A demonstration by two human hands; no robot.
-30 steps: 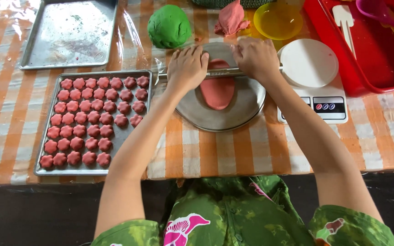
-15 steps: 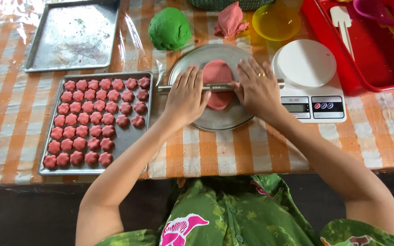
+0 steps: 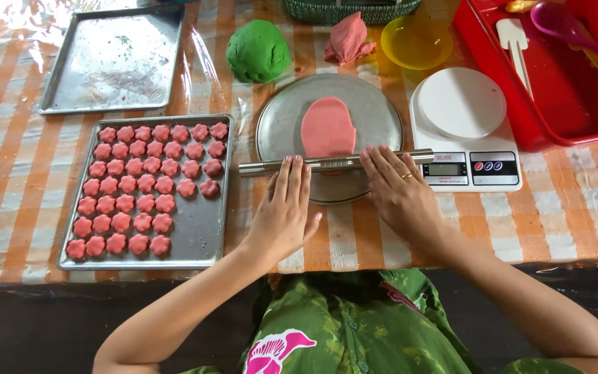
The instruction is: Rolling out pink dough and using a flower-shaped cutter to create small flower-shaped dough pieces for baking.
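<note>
A thin metal rolling pin (image 3: 333,163) lies across the near part of a round metal tray (image 3: 278,125). A flattened oval of pink dough (image 3: 327,127) rests on that tray, just beyond the pin. My left hand (image 3: 284,213) lies flat with its fingertips on the pin's left half. My right hand (image 3: 399,192), a ring on one finger, presses the pin's right half with flat fingers. Neither hand grips anything.
A baking tray (image 3: 202,235) at the left holds several pink flower-shaped pieces (image 3: 148,185). Behind it lies an empty baking tray (image 3: 113,58). A green dough ball (image 3: 258,50), pink dough lump (image 3: 347,40), yellow bowl (image 3: 416,42), white kitchen scale (image 3: 461,131) and red bin (image 3: 562,104) stand around.
Both hands have drawn the rolling pin toward me, from the tray's far side to its near edge. The pink dough now lies flatter and longer.
</note>
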